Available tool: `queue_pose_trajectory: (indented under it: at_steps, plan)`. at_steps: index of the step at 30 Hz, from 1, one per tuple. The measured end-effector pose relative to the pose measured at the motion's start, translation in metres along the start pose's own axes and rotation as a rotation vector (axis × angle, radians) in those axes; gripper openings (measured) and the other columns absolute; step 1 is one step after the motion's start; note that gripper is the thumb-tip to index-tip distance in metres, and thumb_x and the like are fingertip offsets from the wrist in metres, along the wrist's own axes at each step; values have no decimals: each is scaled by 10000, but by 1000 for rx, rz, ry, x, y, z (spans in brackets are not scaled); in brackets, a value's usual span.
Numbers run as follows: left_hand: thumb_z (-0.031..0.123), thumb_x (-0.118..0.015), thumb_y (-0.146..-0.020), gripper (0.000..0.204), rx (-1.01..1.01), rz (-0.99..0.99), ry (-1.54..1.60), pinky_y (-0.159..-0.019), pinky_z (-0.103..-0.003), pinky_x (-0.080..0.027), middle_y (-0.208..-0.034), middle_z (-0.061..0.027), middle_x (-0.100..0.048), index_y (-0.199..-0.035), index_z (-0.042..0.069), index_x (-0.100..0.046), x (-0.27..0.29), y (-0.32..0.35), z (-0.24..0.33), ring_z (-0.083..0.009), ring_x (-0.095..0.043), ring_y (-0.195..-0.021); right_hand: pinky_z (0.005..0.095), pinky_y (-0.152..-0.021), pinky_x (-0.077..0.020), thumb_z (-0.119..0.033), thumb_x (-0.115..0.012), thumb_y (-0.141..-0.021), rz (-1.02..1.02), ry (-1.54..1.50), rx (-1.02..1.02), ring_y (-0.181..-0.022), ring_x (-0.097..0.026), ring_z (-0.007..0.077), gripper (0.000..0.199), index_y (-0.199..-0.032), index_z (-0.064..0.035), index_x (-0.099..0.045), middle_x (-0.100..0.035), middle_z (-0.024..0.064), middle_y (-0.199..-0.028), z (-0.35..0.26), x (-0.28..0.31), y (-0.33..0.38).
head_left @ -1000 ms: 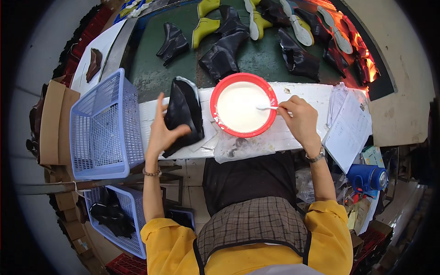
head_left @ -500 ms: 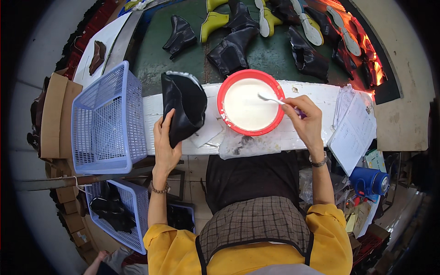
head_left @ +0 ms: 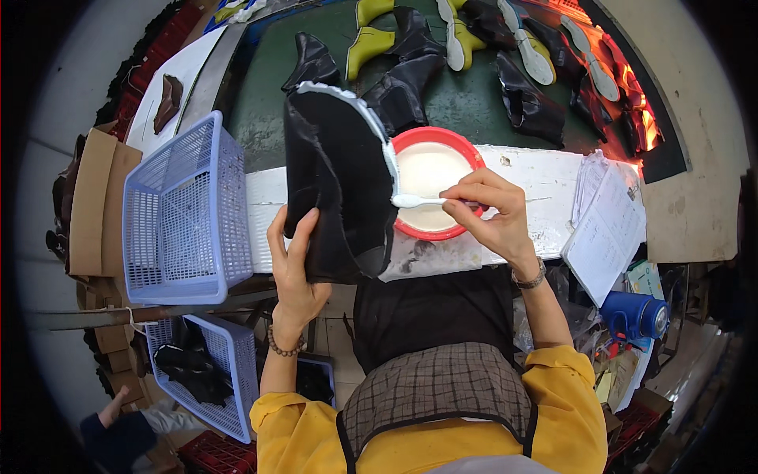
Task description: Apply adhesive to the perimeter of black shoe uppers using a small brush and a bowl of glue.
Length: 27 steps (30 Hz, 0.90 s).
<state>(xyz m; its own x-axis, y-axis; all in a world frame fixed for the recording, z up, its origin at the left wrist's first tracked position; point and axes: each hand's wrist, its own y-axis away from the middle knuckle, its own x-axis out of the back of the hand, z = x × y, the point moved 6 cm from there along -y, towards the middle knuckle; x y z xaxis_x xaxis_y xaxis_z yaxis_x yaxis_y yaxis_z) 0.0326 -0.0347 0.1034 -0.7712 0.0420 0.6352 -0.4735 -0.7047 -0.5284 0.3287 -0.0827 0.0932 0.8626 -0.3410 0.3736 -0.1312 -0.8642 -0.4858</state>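
Note:
My left hand (head_left: 298, 268) is closed on the lower part of a black leather boot upper (head_left: 347, 182), held up over the near edge of the white board (head_left: 264, 189). A white coating runs along the upper's curved rim. My right hand (head_left: 496, 215) pinches a toothbrush (head_left: 422, 201) with a white head and a dark handle. Its head touches the coated rim on the upper's right side. Behind the toothbrush, a red bowl (head_left: 472, 148) of white liquid (head_left: 430, 170) stands on the board, partly hidden by the upper.
Black and yellow boot uppers (head_left: 369, 47) lie on the green surface (head_left: 466, 103) beyond, near an orange glow at far right. A blue plastic basket (head_left: 170, 296) stands left; a lower basket (head_left: 241, 355) holds black pieces. Papers (head_left: 604, 221) and a blue flask (head_left: 632, 314) are right.
The boot upper has risen toward me and turned, showing its white rim. The toothbrush has moved left from above the bowl onto that rim. A person at lower left has shifted.

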Motion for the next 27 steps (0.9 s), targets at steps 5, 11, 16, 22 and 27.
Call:
queue_pose_trajectory:
  at_steps: [5, 11, 16, 22, 27]
  plan:
    - [-120, -745, -749, 704, -84, 42, -31, -933, -371, -597, -1498, -244, -360, -1416, 45, -593, -1, -9, 9, -380, -543, -1282, 216, -605, -439, -12, -810, -848, 106, 21, -22, -745, -608, 80, 149, -996, -30, -807, -696, 41, -909, 1, 5, -14]
    - [-80, -791, -745, 706, -139, 166, -160, -917, -361, -609, -1475, -219, -386, -1408, 81, -611, -4, -28, 10, -373, -508, -1306, 258, -666, -527, -9, -831, -821, 11, -30, 47, -776, -672, 126, 180, -997, -30, -805, -703, 51, -914, -11, -2, 0]
    - [-27, -811, -755, 683, -147, 274, -169, -896, -348, -601, -1460, -201, -414, -1397, 121, -632, -10, -33, 1, -360, -475, -1320, 264, -661, -524, -10, -833, -813, -16, -24, 48, -761, -670, 136, 173, -982, -34, -807, -707, 54, -886, -17, -3, 7]
    - [0, -785, -813, 578, -174, 281, -278, -881, -344, -574, -1465, -187, -445, -1356, 170, -681, -25, -36, -15, -365, -476, -1320, 272, -619, -502, -46, -814, -844, -129, -90, -71, -696, -651, 141, 126, -966, -20, -802, -702, 53, -829, -19, -8, 9]
    - [-150, -663, -801, 619, -86, 235, -124, -967, -340, -537, -1423, -212, -524, -1362, 113, -672, -16, -47, -15, -337, -553, -1297, 291, -577, -473, -105, -788, -879, -117, -108, -234, -650, -638, 155, 95, -939, -34, -805, -695, 59, -789, 17, 6, 14]
